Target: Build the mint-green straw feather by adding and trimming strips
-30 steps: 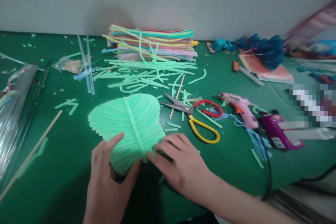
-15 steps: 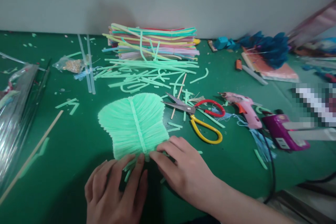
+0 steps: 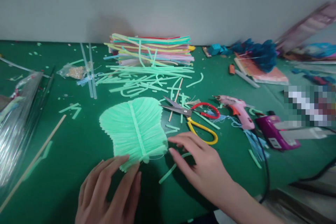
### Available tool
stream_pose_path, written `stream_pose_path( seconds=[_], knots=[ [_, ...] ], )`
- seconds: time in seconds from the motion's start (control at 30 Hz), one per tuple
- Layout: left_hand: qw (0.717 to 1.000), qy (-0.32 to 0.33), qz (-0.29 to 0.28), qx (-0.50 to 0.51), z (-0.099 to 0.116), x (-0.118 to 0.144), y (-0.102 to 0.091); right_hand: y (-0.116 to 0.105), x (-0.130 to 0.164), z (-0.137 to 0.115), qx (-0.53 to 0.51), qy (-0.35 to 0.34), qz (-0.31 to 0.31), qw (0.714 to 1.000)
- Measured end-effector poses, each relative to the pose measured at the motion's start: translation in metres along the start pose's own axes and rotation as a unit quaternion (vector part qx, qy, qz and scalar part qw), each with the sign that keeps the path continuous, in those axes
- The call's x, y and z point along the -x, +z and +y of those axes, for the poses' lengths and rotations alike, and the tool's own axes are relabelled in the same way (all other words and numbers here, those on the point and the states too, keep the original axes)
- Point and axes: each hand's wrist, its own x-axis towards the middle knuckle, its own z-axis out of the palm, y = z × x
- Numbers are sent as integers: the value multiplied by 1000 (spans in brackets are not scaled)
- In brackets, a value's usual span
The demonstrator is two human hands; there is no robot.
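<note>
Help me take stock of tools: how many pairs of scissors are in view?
1: scissors lying open on the green table, right of the green leaf-shaped piece. Others may be hidden.

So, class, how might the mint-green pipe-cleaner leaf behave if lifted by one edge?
The pipe-cleaner leaf probably feels light, since its strips look thin and fuzzy. Its outer edges may bend, having no visible frame, while the central rib likely keeps the middle stiffer.

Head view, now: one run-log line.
left hand: touching near edge of mint leaf shape | right hand: beside its right edge, contact unclear | scissors: blades apart, on green table
</note>
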Motion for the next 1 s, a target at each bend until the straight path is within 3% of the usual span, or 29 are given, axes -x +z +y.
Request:
stream_pose_path(
  seconds=[0.17, 0.27, 0.37, 0.5, 0.6, 0.77, 0.83, 0.9, 1.0],
  knots=[
    [999, -9, -44, 22, 1, -14, 8, -8, 12, -2, 0, 147, -59, 987],
    [996, 3, -84, 28, 2, -21, 17, -6, 14, -7, -67, 214, -104, 969],
    [994, 37, -93, 36, -2, -22, 21, -4, 11, -9, -162, 235, -115, 951],
    [985, 143, -92, 12, -6, -19, 20, -4, 8, -6, -259, 248, -135, 924],
    [983, 173, -67, -2, -6, -19, 21, -5, 4, -3, -376, 290, -155, 866],
    [989, 121, -63, 50, -8, -23, 26, -11, -7, -1, -565, 390, -135, 714],
    [991, 104, -60, 57, -11, -22, 26, -12, -11, -2, -601, 411, -136, 671],
    [991, 99, -55, 70, -15, -20, 24, -11, -14, -3, -612, 415, -133, 660],
    [990, 94, -54, 94, -21, -15, 19, -6, -17, -9, -599, 394, -118, 687]
  ],
)
